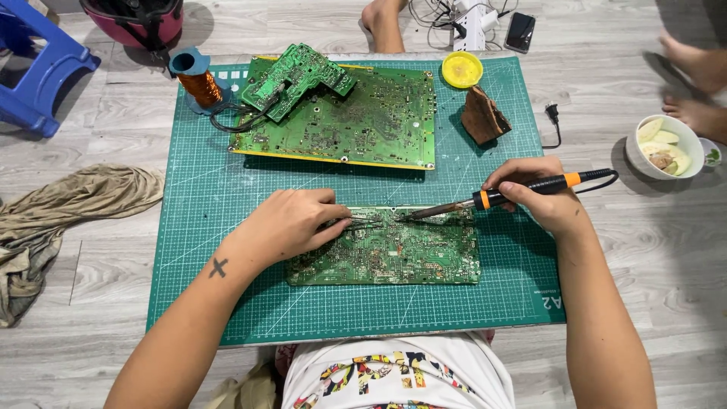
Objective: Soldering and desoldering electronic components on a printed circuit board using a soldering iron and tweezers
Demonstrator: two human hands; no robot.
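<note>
My right hand (541, 195) grips a soldering iron (500, 197), its tip touching the top edge of the near circuit board (386, 250). My left hand (291, 223) pinches tweezers (362, 221) at the same spot. I judge the work mid-way: the joint is under heat, nothing lifted clear yet. The board lies on the green cutting mat (227, 227); a larger board (363, 121) waits beyond.

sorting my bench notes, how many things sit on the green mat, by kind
circuit boards: 3 (near board, large board, small board on top)
copper wire spool: 1
yellow lid: 1
brown chunk: 1
total: 6
</note>
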